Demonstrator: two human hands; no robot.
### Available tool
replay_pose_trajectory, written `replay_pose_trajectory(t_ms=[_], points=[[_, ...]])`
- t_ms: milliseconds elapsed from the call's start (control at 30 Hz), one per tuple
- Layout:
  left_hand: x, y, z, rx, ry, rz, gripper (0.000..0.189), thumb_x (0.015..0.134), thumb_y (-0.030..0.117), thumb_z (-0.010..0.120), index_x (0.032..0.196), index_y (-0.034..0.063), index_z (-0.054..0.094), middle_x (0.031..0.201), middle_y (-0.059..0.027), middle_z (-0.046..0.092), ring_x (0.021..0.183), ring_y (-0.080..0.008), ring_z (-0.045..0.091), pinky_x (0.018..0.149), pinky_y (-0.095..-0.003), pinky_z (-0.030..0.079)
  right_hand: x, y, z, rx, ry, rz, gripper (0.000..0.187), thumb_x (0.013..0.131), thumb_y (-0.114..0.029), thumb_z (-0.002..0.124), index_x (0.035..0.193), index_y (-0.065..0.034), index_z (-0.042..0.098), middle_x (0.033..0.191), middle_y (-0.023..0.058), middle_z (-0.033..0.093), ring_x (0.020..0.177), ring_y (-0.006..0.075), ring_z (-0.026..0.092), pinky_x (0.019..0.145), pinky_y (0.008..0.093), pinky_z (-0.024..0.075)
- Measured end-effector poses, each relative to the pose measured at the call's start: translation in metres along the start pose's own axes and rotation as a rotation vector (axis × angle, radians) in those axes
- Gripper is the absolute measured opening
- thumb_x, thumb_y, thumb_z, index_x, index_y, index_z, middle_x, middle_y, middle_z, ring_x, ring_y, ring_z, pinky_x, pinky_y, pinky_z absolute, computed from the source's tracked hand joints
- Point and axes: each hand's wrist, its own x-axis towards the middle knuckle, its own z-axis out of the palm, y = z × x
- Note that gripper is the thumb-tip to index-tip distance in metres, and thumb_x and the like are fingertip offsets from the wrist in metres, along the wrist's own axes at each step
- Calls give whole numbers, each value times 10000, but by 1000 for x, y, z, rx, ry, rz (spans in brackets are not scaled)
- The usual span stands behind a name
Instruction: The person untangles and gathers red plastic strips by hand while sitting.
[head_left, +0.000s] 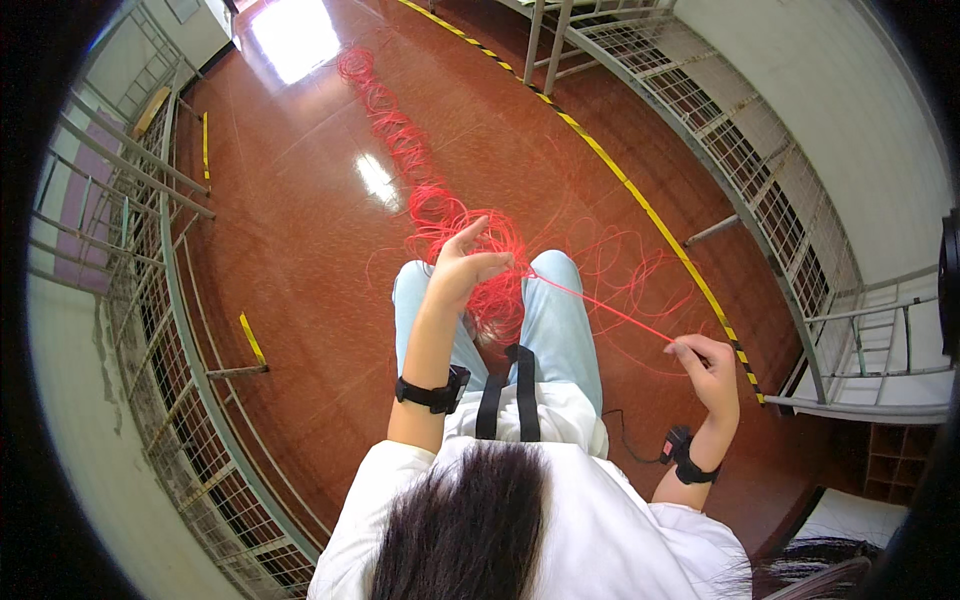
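Red cord (427, 202) lies in a long row of loose loops on the floor, with a denser tangle between and beyond my knees. Over this tangle is my left hand (469, 262), its fingers and thumb spread apart; whether a strand touches the palm cannot be told. My right hand (705, 364), out to the right, pinches a strand between thumb and fingers. That strand runs taut from the right side of the tangle, near my right knee, where a small loop or knot shows. Thinner loose loops spread on the floor to the right.
Metal bed frames with wire mesh bases (180, 390) stand along the left wall, others (720, 135) along the right. Yellow and black tape (626, 180) marks the red-brown floor. A cable hangs by the device on my right wrist. Dark hair shows at the lower right edge.
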Motion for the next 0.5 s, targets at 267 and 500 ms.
replay_pose_trajectory(t_ms=[267, 500], points=[[-25, 34, 12, -70, 138, 81, 810, 733, -101, 582, 1376, -49, 91, 1282, -323, 332, 909, -306, 611, 769, -343, 534, 22, -14, 27, 58, -42, -62, 137, 834, -97, 579, 823, 30, 629, 743, 99, 650, 671, 124, 599, 606, 246, 453], [-41, 62, 18, -330, -111, -8, 695, 785, -76, 522, 1370, -46, 147, 1207, -321, 445, 891, -266, 624, 756, -325, 537, 47, -28, 49, 144, -103, -159, 153, 852, -111, 555, 883, 25, 620, 763, 122, 640, 684, 145, 602, 626, 258, 452]])
